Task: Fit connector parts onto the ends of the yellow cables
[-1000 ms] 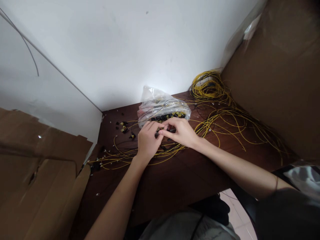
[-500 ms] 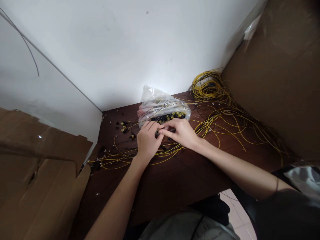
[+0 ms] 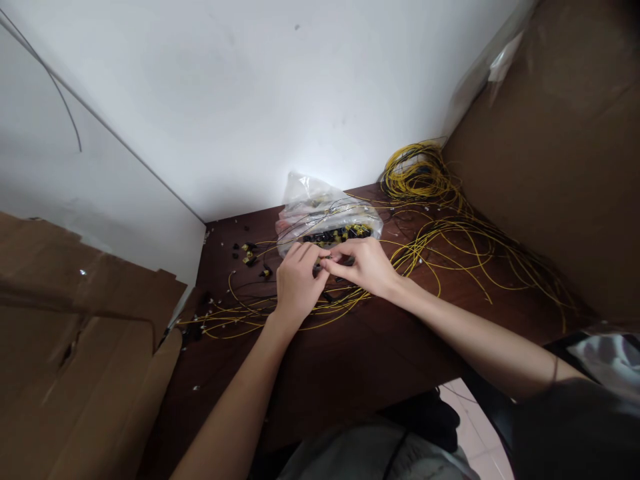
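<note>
My left hand [image 3: 301, 277] and my right hand [image 3: 363, 265] meet at the fingertips, both pinched closed. Whatever lies between the fingers is too small and too covered to name. Just behind them is a clear plastic bag [image 3: 313, 213], its mouth towards me, with many small black and yellow parts [image 3: 345, 233] inside. Thin yellow and black wires [image 3: 345, 297] run across the table beneath my hands. To the left of my left hand a few loose black and yellow parts [image 3: 249, 255] lie on the dark brown table [image 3: 350, 360].
A coil of yellow wire [image 3: 415, 173] sits at the back right, with more loose yellow wires [image 3: 450, 233] in front of it. Cardboard [image 3: 85, 373] stands on the left and a large brown box [image 3: 555, 160] on the right. A white wall [image 3: 300, 93] closes off the back.
The fingertips have shifted slightly, and a tiny dark bit now shows between them. Both hands otherwise keep their place; the whole view has moved very little.
</note>
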`<state>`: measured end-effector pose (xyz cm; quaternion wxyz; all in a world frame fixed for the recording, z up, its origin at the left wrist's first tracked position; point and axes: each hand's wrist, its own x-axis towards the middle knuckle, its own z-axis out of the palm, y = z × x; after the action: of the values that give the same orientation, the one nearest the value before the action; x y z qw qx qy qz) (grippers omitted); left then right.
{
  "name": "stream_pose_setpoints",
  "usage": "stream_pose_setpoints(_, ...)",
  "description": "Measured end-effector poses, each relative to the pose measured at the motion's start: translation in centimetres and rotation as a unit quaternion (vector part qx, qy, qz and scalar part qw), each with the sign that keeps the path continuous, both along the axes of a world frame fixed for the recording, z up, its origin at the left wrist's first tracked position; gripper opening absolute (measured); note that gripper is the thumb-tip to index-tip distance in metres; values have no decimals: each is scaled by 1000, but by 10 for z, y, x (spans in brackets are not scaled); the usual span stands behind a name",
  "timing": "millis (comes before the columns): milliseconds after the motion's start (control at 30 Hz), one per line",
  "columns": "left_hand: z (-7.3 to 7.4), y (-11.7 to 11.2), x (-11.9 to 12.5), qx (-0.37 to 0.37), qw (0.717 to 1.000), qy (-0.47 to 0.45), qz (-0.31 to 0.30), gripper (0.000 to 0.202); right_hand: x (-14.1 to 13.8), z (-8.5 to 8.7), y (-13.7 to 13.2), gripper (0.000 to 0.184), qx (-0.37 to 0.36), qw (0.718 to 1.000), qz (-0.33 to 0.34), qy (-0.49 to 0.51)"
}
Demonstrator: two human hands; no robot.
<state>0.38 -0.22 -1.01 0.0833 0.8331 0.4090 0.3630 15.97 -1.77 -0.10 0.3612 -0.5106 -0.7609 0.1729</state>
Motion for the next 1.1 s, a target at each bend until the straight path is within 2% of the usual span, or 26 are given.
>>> stream_pose_setpoints(267, 1, 2, 0, 10, 999, -20, -37, 18, 3, 1, 3, 21, 28, 999, -15, 25)
stream_pose_setpoints(433, 0, 4, 0, 17, 998, -47, -45, 26, 5, 0, 5, 24, 49, 998, -26, 22)
stream_pose_setpoints(667, -2, 5, -1, 26, 995, -63, -73, 30, 5, 3, 5, 18, 41, 998, 4, 56)
stream_pose_setpoints(900, -4, 6, -1, 29, 993, -91, -65, 22, 4, 3, 7, 26, 12, 994, 21, 109)
stream_pose_setpoints(1100, 3, 3, 2, 0, 990, -136, -42, 12, 4, 3, 6, 33, -11, 992, 44, 116)
